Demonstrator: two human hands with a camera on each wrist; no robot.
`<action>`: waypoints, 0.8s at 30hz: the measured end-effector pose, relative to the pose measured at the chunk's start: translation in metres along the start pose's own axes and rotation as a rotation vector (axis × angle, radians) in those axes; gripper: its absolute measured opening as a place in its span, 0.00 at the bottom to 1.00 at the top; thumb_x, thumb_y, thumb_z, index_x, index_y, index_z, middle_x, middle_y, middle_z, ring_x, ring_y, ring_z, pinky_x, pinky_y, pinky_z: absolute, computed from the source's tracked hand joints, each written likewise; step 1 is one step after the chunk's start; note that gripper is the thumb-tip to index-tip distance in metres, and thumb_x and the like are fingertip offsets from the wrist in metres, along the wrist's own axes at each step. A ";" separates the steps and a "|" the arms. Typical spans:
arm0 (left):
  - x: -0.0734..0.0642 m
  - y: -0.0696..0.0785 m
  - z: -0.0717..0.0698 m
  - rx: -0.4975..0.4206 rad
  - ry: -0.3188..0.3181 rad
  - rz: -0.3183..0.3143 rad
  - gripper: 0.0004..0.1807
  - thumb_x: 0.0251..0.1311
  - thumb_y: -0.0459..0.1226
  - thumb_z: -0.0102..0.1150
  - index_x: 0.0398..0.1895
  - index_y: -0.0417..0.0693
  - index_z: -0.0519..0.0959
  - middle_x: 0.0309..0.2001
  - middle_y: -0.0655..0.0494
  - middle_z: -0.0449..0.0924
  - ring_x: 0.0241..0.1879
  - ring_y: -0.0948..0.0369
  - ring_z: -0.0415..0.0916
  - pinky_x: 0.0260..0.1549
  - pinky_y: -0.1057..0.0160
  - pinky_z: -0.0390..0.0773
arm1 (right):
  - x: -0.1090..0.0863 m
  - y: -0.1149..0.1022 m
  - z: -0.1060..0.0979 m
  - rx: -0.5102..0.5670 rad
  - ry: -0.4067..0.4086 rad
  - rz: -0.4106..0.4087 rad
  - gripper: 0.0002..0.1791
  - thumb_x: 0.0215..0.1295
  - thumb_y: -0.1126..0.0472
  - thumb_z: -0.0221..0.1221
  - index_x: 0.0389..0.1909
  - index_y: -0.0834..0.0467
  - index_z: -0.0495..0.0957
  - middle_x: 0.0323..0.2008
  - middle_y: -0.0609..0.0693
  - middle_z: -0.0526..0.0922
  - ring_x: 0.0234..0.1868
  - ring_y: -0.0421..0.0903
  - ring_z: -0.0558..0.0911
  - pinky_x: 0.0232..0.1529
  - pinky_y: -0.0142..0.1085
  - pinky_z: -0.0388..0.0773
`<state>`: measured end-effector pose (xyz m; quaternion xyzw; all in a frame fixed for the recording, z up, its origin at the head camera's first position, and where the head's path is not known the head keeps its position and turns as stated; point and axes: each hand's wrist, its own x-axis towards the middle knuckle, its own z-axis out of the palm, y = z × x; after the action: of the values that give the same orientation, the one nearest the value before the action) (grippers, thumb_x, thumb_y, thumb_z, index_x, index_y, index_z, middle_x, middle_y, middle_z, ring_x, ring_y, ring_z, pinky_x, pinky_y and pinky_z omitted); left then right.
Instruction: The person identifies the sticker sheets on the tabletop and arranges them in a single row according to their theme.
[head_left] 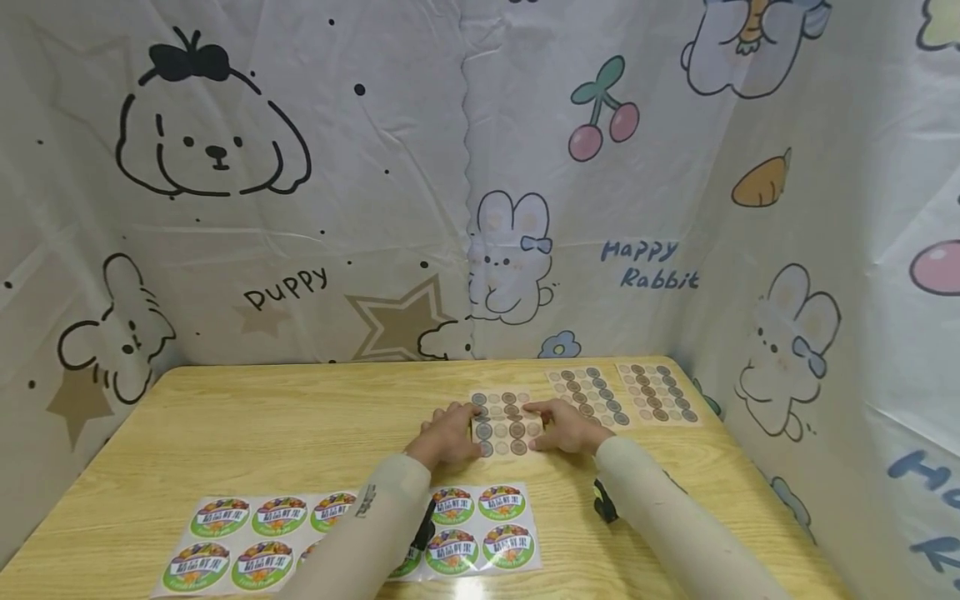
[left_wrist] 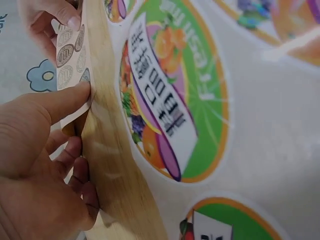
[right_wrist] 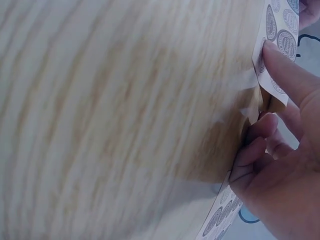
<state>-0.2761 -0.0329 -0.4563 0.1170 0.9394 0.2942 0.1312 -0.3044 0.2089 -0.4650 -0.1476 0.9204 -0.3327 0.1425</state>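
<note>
Nearest, on the person's side of the small sticker sheet [head_left: 502, 425], a large fruit-label sheet [head_left: 453, 548] lies flat on the bench [head_left: 300, 433], partly hidden by the left sleeve [head_left: 367, 525]. The small sticker sheet, with rows of brown, grey and pale round stickers, is held between the hands. At its left edge the left hand [head_left: 452, 432] has a pinching grip, thumb on top and fingers below; the right hand [head_left: 566, 427] pinches the right edge likewise, and the paper bends at both grips. I cannot tell whether its middle touches the bench. Beyond and to the right of it lie two similar sheets, a nearer one [head_left: 588, 396] and an outer one [head_left: 657, 394]. Behind everything hangs a printed cloth [head_left: 420, 167].

The step in hand seems to be handling this sheet by its sides; the next move probably calls for both hands working evenly, so the paper does not crease.
</note>
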 end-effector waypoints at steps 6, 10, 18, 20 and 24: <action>0.000 0.002 0.000 -0.003 0.000 -0.003 0.37 0.58 0.42 0.70 0.72 0.51 0.69 0.65 0.47 0.71 0.56 0.49 0.65 0.59 0.44 0.63 | -0.002 0.000 0.000 0.020 0.005 0.014 0.38 0.56 0.66 0.72 0.70 0.60 0.71 0.70 0.67 0.70 0.73 0.65 0.66 0.75 0.57 0.59; 0.000 0.003 0.000 0.011 -0.003 -0.006 0.38 0.59 0.42 0.70 0.73 0.53 0.69 0.64 0.48 0.71 0.53 0.51 0.64 0.54 0.47 0.64 | -0.002 -0.002 -0.001 0.038 -0.001 0.012 0.39 0.57 0.67 0.72 0.70 0.60 0.71 0.71 0.66 0.68 0.75 0.64 0.64 0.76 0.56 0.57; -0.001 0.004 0.000 0.023 -0.010 -0.006 0.39 0.60 0.43 0.70 0.75 0.53 0.67 0.66 0.47 0.70 0.53 0.50 0.64 0.54 0.47 0.64 | -0.001 0.001 -0.001 0.034 -0.002 0.004 0.38 0.57 0.66 0.71 0.71 0.60 0.70 0.73 0.65 0.66 0.76 0.64 0.62 0.77 0.57 0.54; -0.002 0.004 0.000 0.023 -0.006 -0.006 0.39 0.60 0.43 0.70 0.75 0.53 0.67 0.66 0.47 0.70 0.54 0.50 0.65 0.55 0.46 0.64 | 0.000 0.000 -0.001 0.030 -0.001 0.006 0.38 0.57 0.66 0.71 0.71 0.60 0.70 0.73 0.65 0.67 0.76 0.64 0.62 0.77 0.57 0.55; -0.002 0.004 0.001 0.023 -0.001 -0.008 0.39 0.60 0.43 0.70 0.75 0.53 0.67 0.67 0.47 0.70 0.56 0.49 0.65 0.56 0.46 0.64 | 0.001 0.001 -0.001 0.028 0.000 0.016 0.39 0.57 0.66 0.72 0.71 0.59 0.70 0.73 0.64 0.67 0.76 0.64 0.63 0.77 0.57 0.55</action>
<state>-0.2736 -0.0297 -0.4541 0.1147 0.9431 0.2830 0.1316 -0.3053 0.2096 -0.4649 -0.1383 0.9169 -0.3443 0.1471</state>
